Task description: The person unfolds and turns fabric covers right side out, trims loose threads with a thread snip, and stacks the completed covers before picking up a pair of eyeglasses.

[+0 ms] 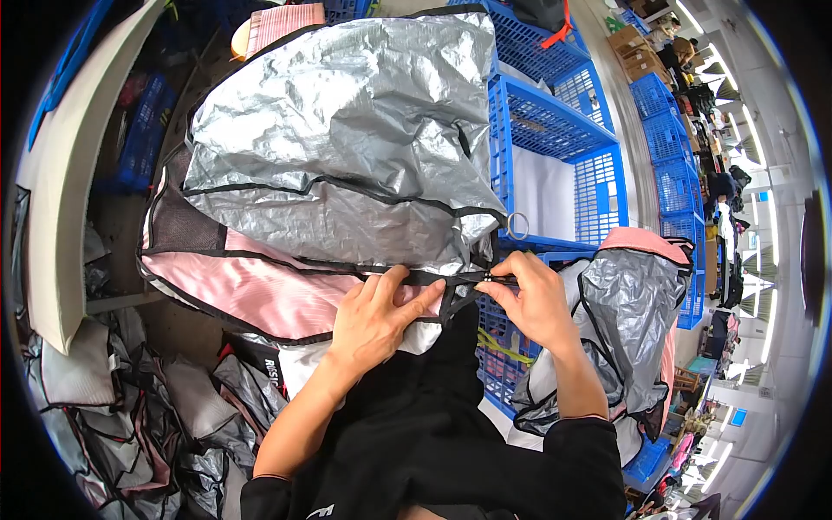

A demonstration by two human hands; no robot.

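A large silver-lined fabric piece [347, 113] with black bound edges and a pink panel [251, 282] spreads out before me. My left hand [377, 319] presses on its black edging strip, thumb and fingers closed on the strip beside the pink fabric. Just right of it, my right hand [533, 299] pinches the end of a narrow black strip [468, 278]. Small shiny bits, perhaps zipper sliders, show at its fingertips; they are too small to be sure. A thin ring [518, 227] stands out just above my right hand.
Blue plastic crates [559, 143] stand beyond the fabric to the right. More silver and pink pieces [628, 303] are heaped at my right. A pile of similar pieces [130, 425] lies at lower left, below a pale board edge [74, 191]. Stacked crates [672, 165] line the aisle.
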